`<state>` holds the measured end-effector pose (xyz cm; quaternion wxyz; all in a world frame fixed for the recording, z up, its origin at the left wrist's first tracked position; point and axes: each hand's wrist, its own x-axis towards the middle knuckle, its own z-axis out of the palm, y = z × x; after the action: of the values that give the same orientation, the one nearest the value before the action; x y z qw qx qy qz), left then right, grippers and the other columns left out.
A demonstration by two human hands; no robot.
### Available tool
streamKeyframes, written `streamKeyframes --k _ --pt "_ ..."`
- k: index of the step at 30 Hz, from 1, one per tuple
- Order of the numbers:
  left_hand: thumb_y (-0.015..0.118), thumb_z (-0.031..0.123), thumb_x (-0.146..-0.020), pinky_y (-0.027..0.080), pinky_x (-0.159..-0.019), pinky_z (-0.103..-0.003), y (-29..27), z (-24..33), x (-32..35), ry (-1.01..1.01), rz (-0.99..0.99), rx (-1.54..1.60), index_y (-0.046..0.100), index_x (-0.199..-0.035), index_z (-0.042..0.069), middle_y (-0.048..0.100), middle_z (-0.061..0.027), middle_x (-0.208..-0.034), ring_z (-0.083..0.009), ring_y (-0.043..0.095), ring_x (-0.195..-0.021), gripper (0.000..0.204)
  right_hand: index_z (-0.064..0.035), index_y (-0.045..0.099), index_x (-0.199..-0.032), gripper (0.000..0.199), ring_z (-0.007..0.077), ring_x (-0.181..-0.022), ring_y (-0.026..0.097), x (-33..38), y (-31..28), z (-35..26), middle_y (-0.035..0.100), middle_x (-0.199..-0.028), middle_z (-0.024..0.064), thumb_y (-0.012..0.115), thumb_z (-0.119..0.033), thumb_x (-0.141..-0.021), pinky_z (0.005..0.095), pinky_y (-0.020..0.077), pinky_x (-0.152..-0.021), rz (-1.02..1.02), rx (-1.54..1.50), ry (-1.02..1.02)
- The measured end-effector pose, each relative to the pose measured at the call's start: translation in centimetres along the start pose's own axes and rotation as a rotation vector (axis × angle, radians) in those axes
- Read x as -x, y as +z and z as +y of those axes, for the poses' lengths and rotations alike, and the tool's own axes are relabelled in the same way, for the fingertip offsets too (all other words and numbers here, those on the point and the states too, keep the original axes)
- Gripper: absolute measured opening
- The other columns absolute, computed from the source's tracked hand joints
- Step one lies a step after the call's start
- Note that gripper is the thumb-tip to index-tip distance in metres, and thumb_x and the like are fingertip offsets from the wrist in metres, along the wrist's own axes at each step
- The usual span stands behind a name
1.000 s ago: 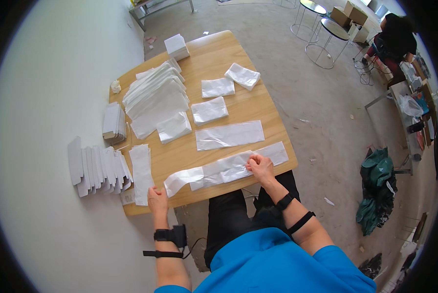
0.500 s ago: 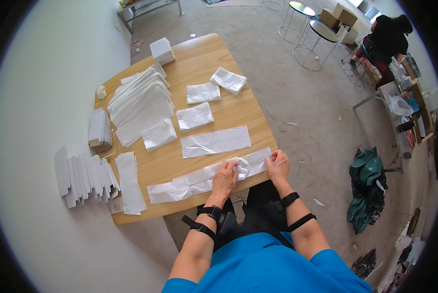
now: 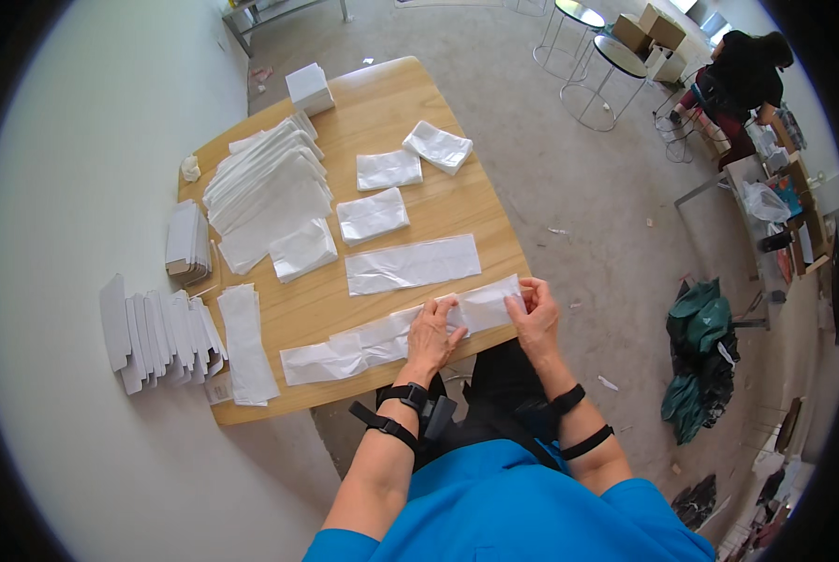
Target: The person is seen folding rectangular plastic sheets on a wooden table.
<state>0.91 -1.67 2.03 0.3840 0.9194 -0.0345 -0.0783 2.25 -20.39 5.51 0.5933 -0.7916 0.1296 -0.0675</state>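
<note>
The person's left hand lies over the middle of a long white strip along the table's near edge, fingertips pressing down, thumb held away from them. Over at the strip's right end, the right hand touches the corner, thumb on top, fingers bent; I can't tell whether they pinch it.

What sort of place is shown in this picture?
Probably a small workshop: a wooden table bears layered white pieces, cardboard boxes stand farther off, and the bare floor has scattered scraps.
</note>
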Motion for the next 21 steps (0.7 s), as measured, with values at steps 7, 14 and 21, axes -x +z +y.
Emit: streamKeyframes --k 7,14,21 --pt "0.067 0.027 -0.087 0.048 -0.074 -0.026 -2.7 -0.7 2.1 -0.281 0.068 0.655 0.047 -0.129 0.006 0.059 -0.0054 -0.098 -0.0124 0.057 -0.086 0.052 -0.0042 0.052 -0.120 0.045 0.0291 -0.066 0.061 4.0 5.2 -3.6 0.059 -0.075 0.0123 0.066 -0.004 -0.077 0.0388 0.0483 -0.061 -0.089 0.338 -0.239" --pt "0.067 0.015 -0.086 0.050 -0.067 -0.028 -2.6 -2.1 3.7 -0.452 0.350 0.895 0.040 -0.131 -0.001 0.061 -0.0071 -0.090 -0.0127 0.058 -0.076 0.054 -0.0048 0.053 -0.122 0.048 0.0238 -0.069 0.061 7.0 8.2 -4.0 0.064 -0.087 0.0110 0.067 -0.006 -0.076 0.0368 0.0491 -0.061 -0.260 0.316 -0.509" --pt "0.071 0.012 -0.077 0.050 -0.066 -0.028 -2.3 -4.1 3.6 -0.469 0.478 0.514 0.045 -0.125 -0.002 0.066 -0.0069 -0.079 -0.0134 0.061 -0.068 0.056 -0.0019 0.062 -0.088 0.012 0.0262 -0.065 0.062 4.3 5.2 -0.5 0.064 -0.076 0.0131 0.063 -0.011 -0.082 0.0367 0.0482 -0.061 -0.072 0.297 -0.084"
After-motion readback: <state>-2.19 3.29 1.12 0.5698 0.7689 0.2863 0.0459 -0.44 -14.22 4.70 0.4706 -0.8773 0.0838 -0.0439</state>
